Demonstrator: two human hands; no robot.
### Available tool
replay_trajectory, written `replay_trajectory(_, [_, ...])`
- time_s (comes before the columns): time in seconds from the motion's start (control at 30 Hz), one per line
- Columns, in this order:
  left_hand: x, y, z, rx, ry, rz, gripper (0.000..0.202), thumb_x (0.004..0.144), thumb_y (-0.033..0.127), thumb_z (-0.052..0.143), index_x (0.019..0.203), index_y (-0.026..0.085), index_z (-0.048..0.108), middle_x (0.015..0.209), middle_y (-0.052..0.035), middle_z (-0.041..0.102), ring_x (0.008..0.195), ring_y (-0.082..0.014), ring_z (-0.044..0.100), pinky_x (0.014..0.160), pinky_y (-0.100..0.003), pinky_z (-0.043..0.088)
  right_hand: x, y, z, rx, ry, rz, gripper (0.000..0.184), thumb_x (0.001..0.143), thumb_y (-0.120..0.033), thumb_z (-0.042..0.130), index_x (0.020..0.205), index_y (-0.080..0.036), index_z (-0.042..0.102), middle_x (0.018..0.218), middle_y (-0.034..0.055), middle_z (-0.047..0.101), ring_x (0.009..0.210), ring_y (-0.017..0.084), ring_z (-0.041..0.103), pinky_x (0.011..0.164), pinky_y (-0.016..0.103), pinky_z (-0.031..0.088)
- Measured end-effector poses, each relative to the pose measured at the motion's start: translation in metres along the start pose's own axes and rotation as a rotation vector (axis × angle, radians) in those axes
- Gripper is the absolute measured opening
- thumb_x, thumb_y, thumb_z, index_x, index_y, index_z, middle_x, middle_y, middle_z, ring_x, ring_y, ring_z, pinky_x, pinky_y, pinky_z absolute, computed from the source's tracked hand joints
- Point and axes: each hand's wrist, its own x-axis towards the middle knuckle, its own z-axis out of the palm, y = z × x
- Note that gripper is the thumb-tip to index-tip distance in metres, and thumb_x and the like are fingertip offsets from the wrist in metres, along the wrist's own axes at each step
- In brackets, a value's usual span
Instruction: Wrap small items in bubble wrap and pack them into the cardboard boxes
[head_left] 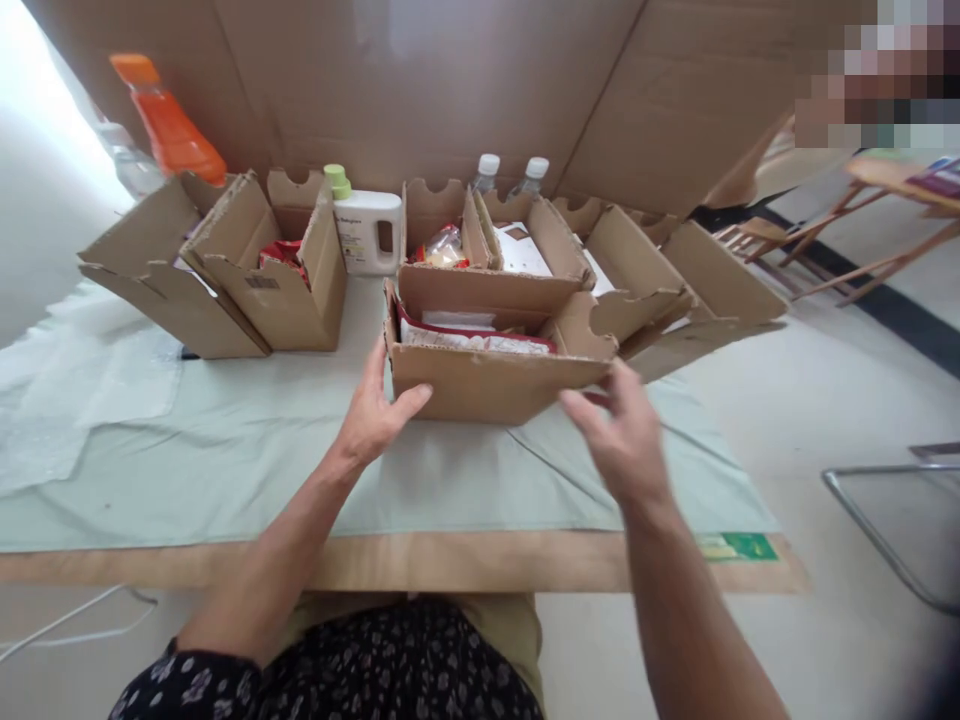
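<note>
On the bench [187, 562], the left hand [375, 405] grips the cardboard box [487, 385] by its left corner; the right hand [622, 440] hovers beside the right corner, fingers wide.

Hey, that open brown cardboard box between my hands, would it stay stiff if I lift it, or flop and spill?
Probably stiff enough: the open brown cardboard box has walls standing straight. Its loose flaps would likely swing. With flat packets inside, it seems light, and its wide base makes tipping unlikely.
</note>
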Motion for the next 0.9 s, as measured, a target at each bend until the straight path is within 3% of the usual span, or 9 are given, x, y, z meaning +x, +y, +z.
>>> replay_trajectory(0.07, [-0.005, 0.004, 0.011, -0.121, 0.002, -0.045, 0.069, 0.094, 0.047, 0.065, 0.151, 0.017, 0.041, 0.148, -0.0217, 0.059, 0.139, -0.0328, 0.059, 0.115, -0.052, 0.05, -0.004, 0.006, 0.028, 0.072, -0.03, 0.047, 0.057, 0.077, -0.055, 0.075, 0.119, -0.017, 0.065, 0.118, 0.0164, 0.075, 0.105, 0.032, 0.072, 0.091, 0.053, 0.06])
replay_trajectory(0.13, [-0.019, 0.016, 0.016, -0.157, 0.042, -0.068, 0.069, 0.092, 0.046, 0.068, 0.15, 0.017, 0.044, 0.148, -0.0208, 0.06, 0.14, -0.0333, 0.058, 0.117, -0.053, 0.048, -0.02, 0.004, 0.035, 0.087, -0.004, 0.071, 0.056, 0.079, -0.056, 0.073, 0.117, -0.016, 0.066, 0.111, 0.0156, 0.076, 0.102, 0.032, 0.073, 0.093, 0.054, 0.059])
replay_trajectory(0.3, [-0.096, 0.053, 0.002, -0.052, -0.03, -0.08, 0.084, 0.094, 0.048, 0.067, 0.164, 0.021, 0.029, 0.163, -0.0209, 0.044, 0.157, -0.0378, 0.037, 0.123, -0.059, 0.04, -0.099, -0.008, -0.009, -0.022, 0.004, 0.125, 0.062, 0.087, -0.051, 0.075, 0.138, -0.018, 0.062, 0.135, 0.0166, 0.07, 0.13, 0.037, 0.064, 0.11, 0.056, 0.051])
replay_trajectory(0.37, [-0.122, 0.056, -0.015, -0.027, -0.085, -0.125, 0.084, 0.096, 0.049, 0.065, 0.165, 0.021, 0.028, 0.161, -0.0205, 0.048, 0.155, -0.037, 0.04, 0.123, -0.056, 0.043, -0.113, -0.021, -0.011, -0.033, 0.023, 0.113, 0.062, 0.09, -0.05, 0.074, 0.142, -0.02, 0.061, 0.139, 0.0161, 0.069, 0.133, 0.037, 0.063, 0.11, 0.054, 0.052])
replay_trajectory(0.5, [-0.129, 0.044, -0.065, -0.015, 0.074, -0.181, 0.071, 0.099, 0.046, 0.063, 0.16, 0.022, 0.036, 0.154, -0.0174, 0.056, 0.145, -0.0318, 0.054, 0.123, -0.05, 0.044, -0.081, -0.063, 0.037, 0.078, -0.118, -0.076, 0.061, 0.089, -0.044, 0.073, 0.144, -0.02, 0.06, 0.137, 0.015, 0.07, 0.128, 0.033, 0.066, 0.11, 0.05, 0.054])
replay_trajectory(0.6, [-0.112, 0.045, -0.081, -0.013, 0.244, -0.118, 0.078, 0.095, 0.043, 0.07, 0.162, 0.025, 0.033, 0.158, -0.0142, 0.052, 0.152, -0.0311, 0.046, 0.129, -0.05, 0.032, -0.048, -0.077, 0.066, 0.212, -0.219, -0.175, 0.063, 0.087, -0.042, 0.075, 0.144, -0.02, 0.059, 0.142, 0.0138, 0.068, 0.133, 0.031, 0.062, 0.117, 0.052, 0.048])
replay_trajectory(0.7, [-0.107, 0.058, -0.062, -0.056, 0.253, -0.11, 0.091, 0.091, 0.039, 0.076, 0.165, 0.027, 0.026, 0.165, -0.0117, 0.044, 0.158, -0.0308, 0.035, 0.134, -0.048, 0.021, -0.054, -0.063, 0.056, 0.277, -0.184, -0.119, 0.061, 0.087, -0.045, 0.076, 0.141, -0.022, 0.061, 0.141, 0.0128, 0.068, 0.133, 0.033, 0.062, 0.119, 0.056, 0.044])
replay_trajectory(0.8, [-0.112, 0.062, -0.033, -0.145, 0.123, -0.128, 0.097, 0.087, 0.034, 0.078, 0.167, 0.026, 0.023, 0.17, -0.0124, 0.037, 0.16, -0.0328, 0.031, 0.134, -0.049, 0.02, -0.079, -0.042, 0.028, 0.236, -0.061, -0.003, 0.055, 0.088, -0.045, 0.077, 0.137, -0.024, 0.064, 0.141, 0.0121, 0.067, 0.137, 0.035, 0.059, 0.121, 0.059, 0.04])
replay_trajectory(0.9, [-0.113, 0.053, -0.027, -0.228, 0.091, -0.18, 0.089, 0.088, 0.036, 0.077, 0.164, 0.023, 0.031, 0.165, -0.0142, 0.044, 0.157, -0.035, 0.036, 0.132, -0.053, 0.024, -0.089, -0.042, 0.023, 0.158, -0.018, 0.04, 0.049, 0.085, -0.045, 0.079, 0.128, -0.024, 0.068, 0.133, 0.0118, 0.071, 0.133, 0.036, 0.061, 0.119, 0.059, 0.043])
